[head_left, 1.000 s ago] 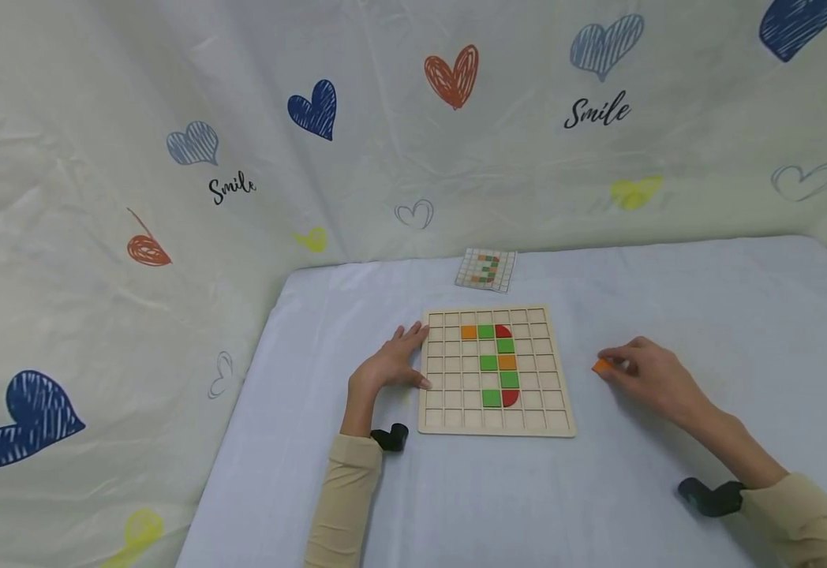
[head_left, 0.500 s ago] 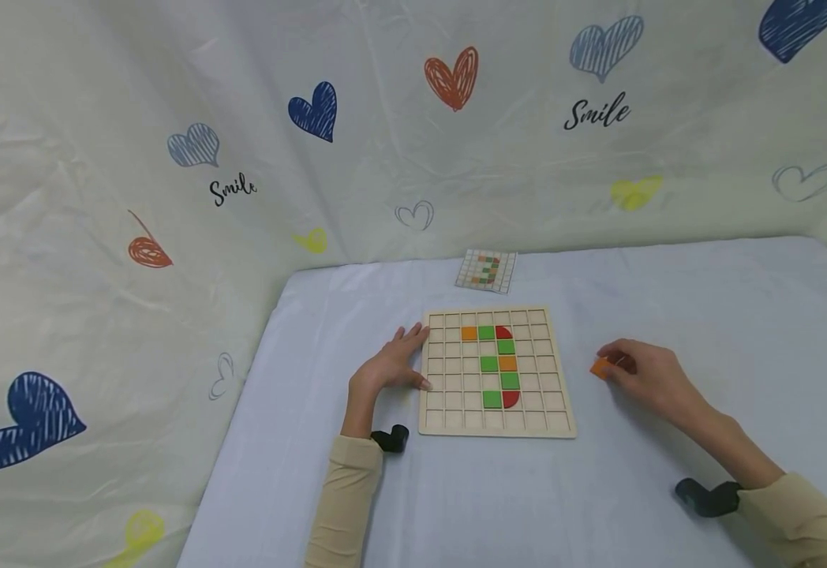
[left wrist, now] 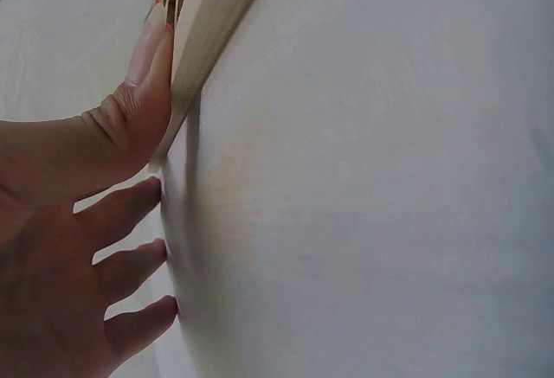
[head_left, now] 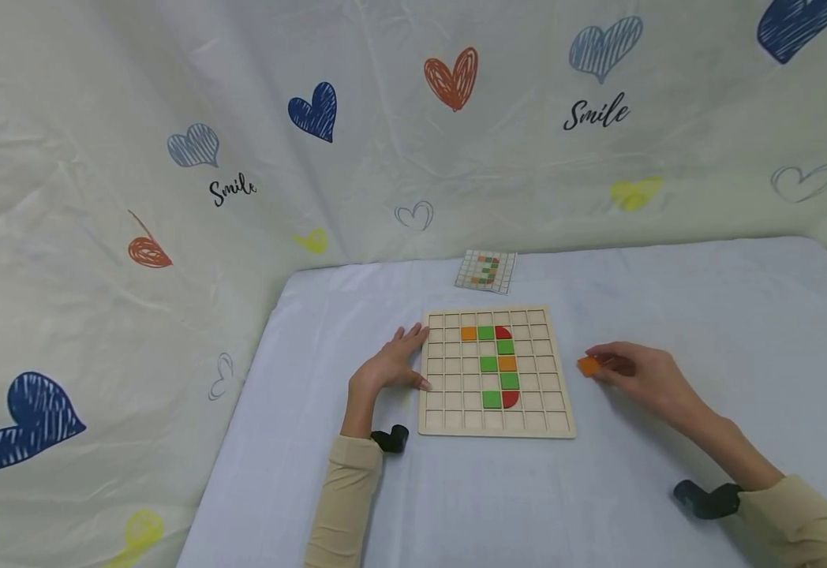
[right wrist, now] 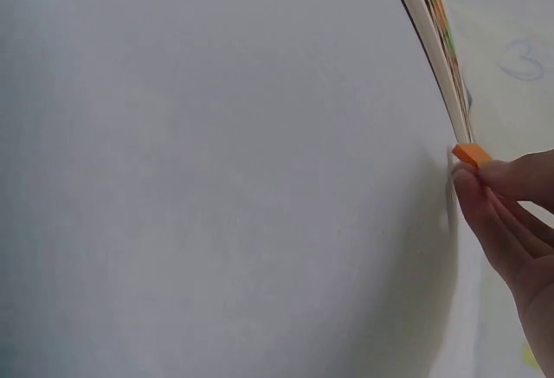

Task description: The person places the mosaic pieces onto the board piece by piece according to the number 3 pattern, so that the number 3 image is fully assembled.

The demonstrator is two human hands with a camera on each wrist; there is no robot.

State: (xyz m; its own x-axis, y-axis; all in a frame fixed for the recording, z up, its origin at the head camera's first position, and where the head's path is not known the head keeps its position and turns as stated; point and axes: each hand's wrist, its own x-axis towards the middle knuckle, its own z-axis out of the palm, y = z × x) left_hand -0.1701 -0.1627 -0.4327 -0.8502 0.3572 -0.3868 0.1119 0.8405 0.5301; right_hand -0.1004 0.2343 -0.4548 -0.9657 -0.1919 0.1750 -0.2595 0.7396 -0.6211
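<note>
A square wooden grid board [head_left: 449, 422] lies on the table, with green, orange and red tiles set in some of its cells. My left hand [head_left: 388, 364] rests at the board's left edge, fingers spread; in the left wrist view the thumb [left wrist: 151, 67] lies against the board's side. To the right of the board, my right hand [head_left: 644, 377] pinches an orange tile [head_left: 588, 366] between thumb and fingers. That orange tile [right wrist: 472, 154] also shows at the fingertips in the right wrist view, apart from the board in the head view.
Behind the board lies a small pattern card [head_left: 485, 271] printed with a similar coloured figure. A white cloth covers the table [head_left: 499, 505]. A curtain [head_left: 371, 158] with hearts and lettering hangs at the back. Black wrist cameras [head_left: 708, 499] sit at both cuffs.
My right hand has shifted slightly left toward the board, and the orange tile has turned so more of its face shows. The left hand and the board have stayed put.
</note>
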